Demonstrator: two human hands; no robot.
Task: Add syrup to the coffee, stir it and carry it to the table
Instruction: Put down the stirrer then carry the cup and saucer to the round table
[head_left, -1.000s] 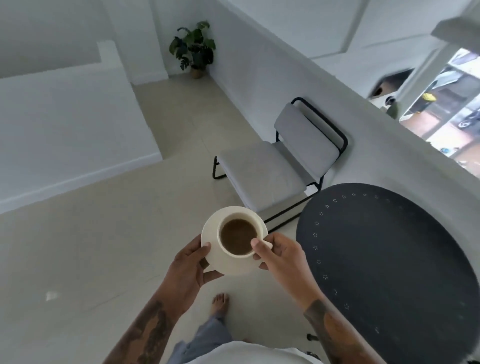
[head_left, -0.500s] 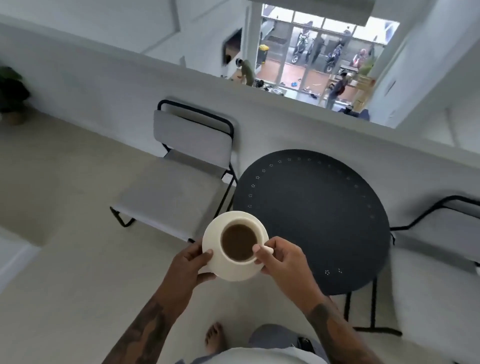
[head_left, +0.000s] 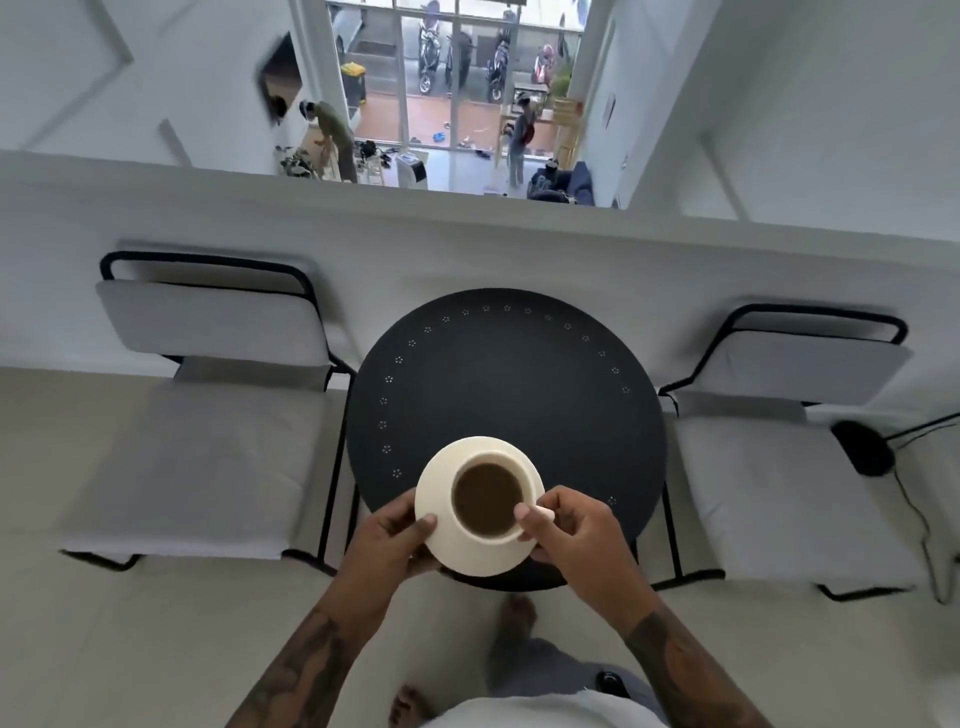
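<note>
Over the round table, both hands grip the coffee cup and saucer (no writing legible).

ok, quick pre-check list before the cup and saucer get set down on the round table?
1. Left hand grips the saucer rim: ok.
2. Right hand pinches the cup handle: ok.
3. Cup sits centred on the saucer, coffee level, no spill seen: ok.
4. Black round table surface ahead of the saucer is bare: ok.
5. Saucer is over the table's near edge, not yet further in: not ok.
6. Whether the saucer already touches the tabletop: cannot tell.
</note>
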